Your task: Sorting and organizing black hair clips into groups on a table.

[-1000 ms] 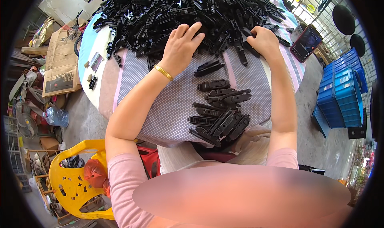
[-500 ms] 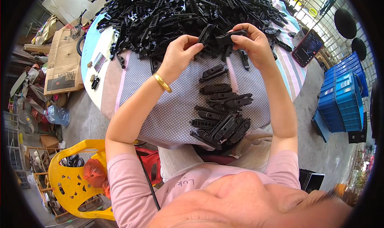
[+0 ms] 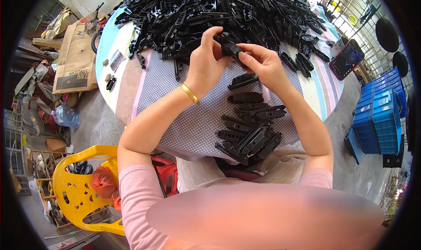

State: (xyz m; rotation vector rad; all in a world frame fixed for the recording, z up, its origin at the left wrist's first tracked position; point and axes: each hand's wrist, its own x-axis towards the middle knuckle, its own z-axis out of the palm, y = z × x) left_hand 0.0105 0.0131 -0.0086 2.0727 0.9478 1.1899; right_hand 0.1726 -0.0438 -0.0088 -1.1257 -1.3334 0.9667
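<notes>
Between my two hands is a black plastic part (image 3: 231, 48), long and narrow, tilted over the near edge of a big pile of black plastic parts (image 3: 188, 13). My left hand (image 3: 208, 66) grips its left end, the index finger raised and bent. My right hand (image 3: 262, 65) pinches the lower right end with thumb and fingertips. Whether it is one piece or two joined pieces I cannot tell. Below my hands, nearer to me, several similar black parts (image 3: 252, 138) lie in a loose row and heap on the dotted tablecloth (image 3: 184, 127).
A phone (image 3: 346, 60) stands at the table's right edge. Small bits and a black piece (image 3: 111, 83) lie at the left. Blue crates (image 3: 379, 114) stand on the floor to the right; a yellow chair (image 3: 70, 197) with red bags (image 3: 104, 182) is at the lower left.
My hands were apart, each with a black piece at the pile's edge. They have come together around one black part, the right hand moving left. The view has shifted slightly.
</notes>
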